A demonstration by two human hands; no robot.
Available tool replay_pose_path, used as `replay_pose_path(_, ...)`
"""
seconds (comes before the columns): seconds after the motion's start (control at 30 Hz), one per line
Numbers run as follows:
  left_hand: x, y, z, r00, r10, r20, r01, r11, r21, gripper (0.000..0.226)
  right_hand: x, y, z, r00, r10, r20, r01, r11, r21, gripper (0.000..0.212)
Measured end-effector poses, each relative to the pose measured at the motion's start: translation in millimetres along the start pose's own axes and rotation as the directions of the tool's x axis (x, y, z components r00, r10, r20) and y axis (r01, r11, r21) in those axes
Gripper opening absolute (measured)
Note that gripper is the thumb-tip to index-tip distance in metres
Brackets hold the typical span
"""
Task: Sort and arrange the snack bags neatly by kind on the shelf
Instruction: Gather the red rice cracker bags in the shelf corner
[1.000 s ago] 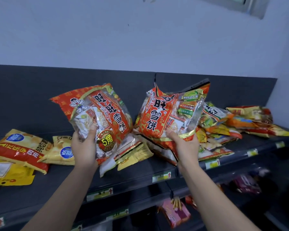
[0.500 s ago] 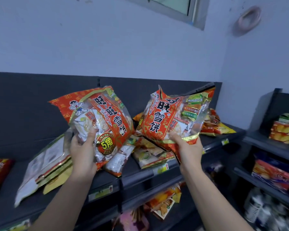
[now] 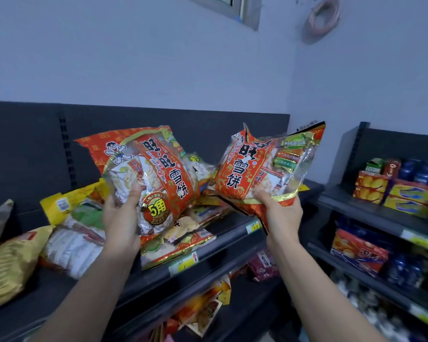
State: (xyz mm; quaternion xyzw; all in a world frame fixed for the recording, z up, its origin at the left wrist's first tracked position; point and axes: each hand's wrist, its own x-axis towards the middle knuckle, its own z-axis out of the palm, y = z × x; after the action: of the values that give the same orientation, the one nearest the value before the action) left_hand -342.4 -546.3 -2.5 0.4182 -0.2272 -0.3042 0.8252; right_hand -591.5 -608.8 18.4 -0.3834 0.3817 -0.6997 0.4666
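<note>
Snack bags held in the air: two, both red with clear windows showing white rice crackers. The left hand [image 3: 120, 218] grips the lower edge of the left bag [image 3: 158, 174], thumb pressed on the front face; the other fingers are behind the bag, so their spread cannot be told. The right hand [image 3: 282, 213] grips the bottom corner of the right bag [image 3: 257, 169] in the same way, thumb in front and fingers hidden behind. Both bags are raised above the top shelf [image 3: 47, 287], tilted, and apart from each other. Below and behind them lies a loose pile of bags [image 3: 178, 243], overlapping and unsorted; part of the pile is hidden by the held bags and the left hand. To the left lie a clear bag of white crackers [image 3: 72, 248] and a gold bag [image 3: 8, 262]. The shelf is dark grey with a dark back panel [image 3: 35, 149]; two price tags [image 3: 183, 264] sit on its front rail. More bags [image 3: 203, 309] lie on the level below. A second shelf unit [image 3: 356, 201] stands at the right and carries yellow boxes [image 3: 371, 186]. The wall [image 3: 134, 58] is pale, with one coil of cable [image 3: 323, 19] hung on it.
</note>
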Motion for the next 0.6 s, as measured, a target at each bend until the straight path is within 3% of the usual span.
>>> replay_pose_path(0.07,7.0,-7.7,19.9,1.000,0.008,0.026,-0.008,1.000,0.005,0.042,18.3,1.8,-3.7,1.000,-0.005,-0.010,0.005,1.000,-0.021,0.048)
replay_pose_path(0.13,19.1,-21.3,46.2,0.999,-0.014,0.031,0.014,1.000,0.003,0.028,45.2,5.2,-8.9,1.000,-0.021,-0.020,0.020,0.999,-0.035,0.044)
replay_pose_path(0.37,74.8,-68.2,134.8,0.993,-0.045,0.110,0.050,0.998,-0.044,0.042,149.7,16.5,-19.2,0.998,-0.039,-0.056,0.033,0.995,-0.089,0.055)
replay_pose_path(0.53,125.8,-124.0,221.0,0.982,-0.086,0.168,0.087,0.996,0.004,0.075,259.1,28.8,-37.1,0.992,-0.061,-0.114,0.046,0.991,-0.128,0.043)
replay_pose_path(0.6,129.3,-133.7,246.8,0.974,-0.088,0.209,0.088,0.996,0.010,0.058,287.0,31.1,-44.0,0.991,-0.052,-0.119,0.036,0.991,-0.129,0.045)
